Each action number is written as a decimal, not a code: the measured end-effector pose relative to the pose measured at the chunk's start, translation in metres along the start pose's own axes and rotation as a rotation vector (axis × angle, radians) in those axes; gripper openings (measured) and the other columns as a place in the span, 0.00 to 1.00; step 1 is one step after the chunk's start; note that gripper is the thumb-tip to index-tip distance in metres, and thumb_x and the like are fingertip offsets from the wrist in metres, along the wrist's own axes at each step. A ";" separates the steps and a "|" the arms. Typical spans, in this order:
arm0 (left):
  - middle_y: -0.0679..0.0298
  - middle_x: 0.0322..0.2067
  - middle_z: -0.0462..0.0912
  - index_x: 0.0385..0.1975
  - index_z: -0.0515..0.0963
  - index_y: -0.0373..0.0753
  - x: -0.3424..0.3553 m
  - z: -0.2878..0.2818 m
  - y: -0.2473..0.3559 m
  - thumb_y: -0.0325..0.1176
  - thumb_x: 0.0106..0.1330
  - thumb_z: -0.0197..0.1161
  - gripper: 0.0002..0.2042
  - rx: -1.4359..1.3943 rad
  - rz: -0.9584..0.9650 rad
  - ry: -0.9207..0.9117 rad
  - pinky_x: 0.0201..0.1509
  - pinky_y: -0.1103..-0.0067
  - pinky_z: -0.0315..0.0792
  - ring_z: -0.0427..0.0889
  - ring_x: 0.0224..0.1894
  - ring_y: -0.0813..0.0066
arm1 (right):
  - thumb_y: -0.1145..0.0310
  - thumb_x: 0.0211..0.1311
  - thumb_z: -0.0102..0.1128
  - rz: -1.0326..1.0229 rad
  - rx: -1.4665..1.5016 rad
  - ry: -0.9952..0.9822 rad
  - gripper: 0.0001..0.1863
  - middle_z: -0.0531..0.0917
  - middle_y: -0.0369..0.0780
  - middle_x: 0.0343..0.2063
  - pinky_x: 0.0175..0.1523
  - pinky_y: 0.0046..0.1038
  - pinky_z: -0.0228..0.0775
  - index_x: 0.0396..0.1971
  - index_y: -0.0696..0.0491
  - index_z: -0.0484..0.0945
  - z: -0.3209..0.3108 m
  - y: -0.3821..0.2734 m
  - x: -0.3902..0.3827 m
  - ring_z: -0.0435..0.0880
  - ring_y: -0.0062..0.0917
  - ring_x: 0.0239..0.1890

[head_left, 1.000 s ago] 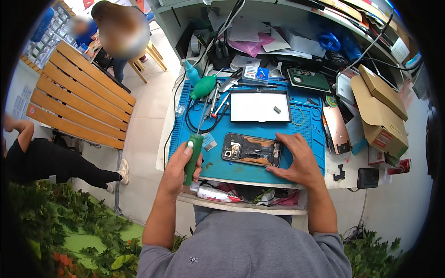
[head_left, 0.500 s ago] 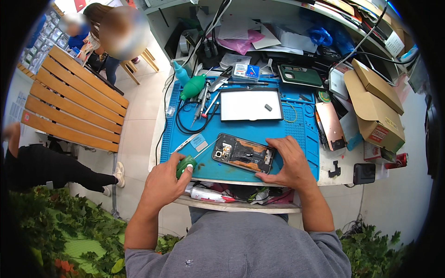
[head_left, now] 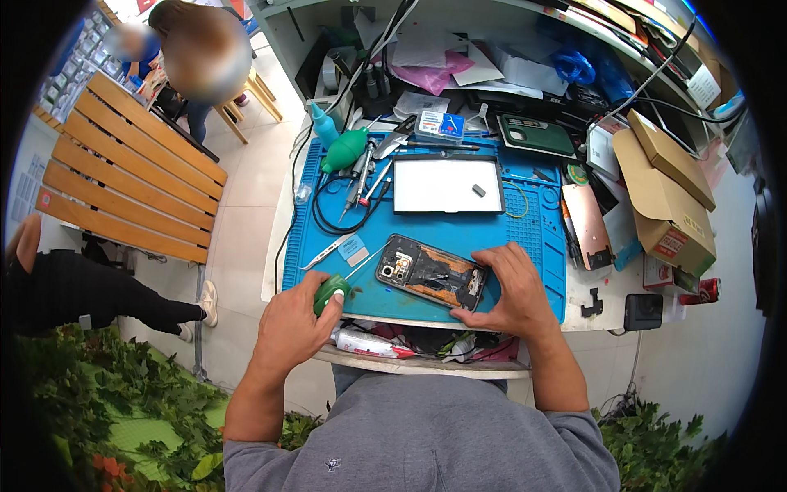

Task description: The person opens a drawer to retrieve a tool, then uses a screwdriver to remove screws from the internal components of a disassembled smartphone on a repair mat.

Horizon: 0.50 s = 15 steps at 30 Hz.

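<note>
My left hand (head_left: 299, 320) grips a green tool (head_left: 331, 292) with a long thin metal shaft angled up to the top-left corner of an opened phone (head_left: 430, 272). The phone lies on the blue mat (head_left: 385, 307) with its inner parts showing. My right hand (head_left: 512, 287) holds it at the right end with thumb and fingers on opposite edges. Left of the phone lie white tweezers (head_left: 324, 251) and a small light-blue card (head_left: 353, 251). Above it is a white tray (head_left: 438, 182) with a small dark piece in it.
A green air blower (head_left: 344, 150), light-blue bottle (head_left: 323, 125), tools and cables crowd the back left. Right are a pink phone back (head_left: 587, 225), cardboard boxes (head_left: 668, 205), a black device (head_left: 643, 312) and red can (head_left: 701, 292). Other people (head_left: 197, 61) and a seated person's leg (head_left: 147, 316) are at left.
My left hand has lowered and tilted the green tool from pointing upward to slanting toward the phone's top-left corner, mostly by half a second ago. My right hand still holds the phone.
</note>
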<state>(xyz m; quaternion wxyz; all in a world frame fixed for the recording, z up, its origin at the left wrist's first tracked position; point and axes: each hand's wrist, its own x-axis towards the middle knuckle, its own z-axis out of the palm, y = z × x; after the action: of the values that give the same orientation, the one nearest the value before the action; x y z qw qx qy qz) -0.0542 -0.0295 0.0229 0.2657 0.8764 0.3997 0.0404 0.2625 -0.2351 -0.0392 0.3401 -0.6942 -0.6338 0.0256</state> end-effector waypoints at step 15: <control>0.43 0.38 0.93 0.59 0.84 0.37 -0.003 0.000 -0.002 0.46 0.83 0.67 0.19 -0.019 -0.026 0.010 0.47 0.50 0.84 0.93 0.41 0.35 | 0.47 0.40 0.99 -0.023 -0.016 -0.007 0.45 0.89 0.45 0.46 0.57 0.44 0.78 0.54 0.58 0.85 0.000 -0.001 -0.001 0.85 0.43 0.47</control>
<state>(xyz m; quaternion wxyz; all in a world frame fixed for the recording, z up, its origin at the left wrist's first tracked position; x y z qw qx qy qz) -0.0578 -0.0299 0.0223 0.2726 0.8682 0.4121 0.0452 0.2610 -0.2358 -0.0389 0.3328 -0.6895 -0.6430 0.0190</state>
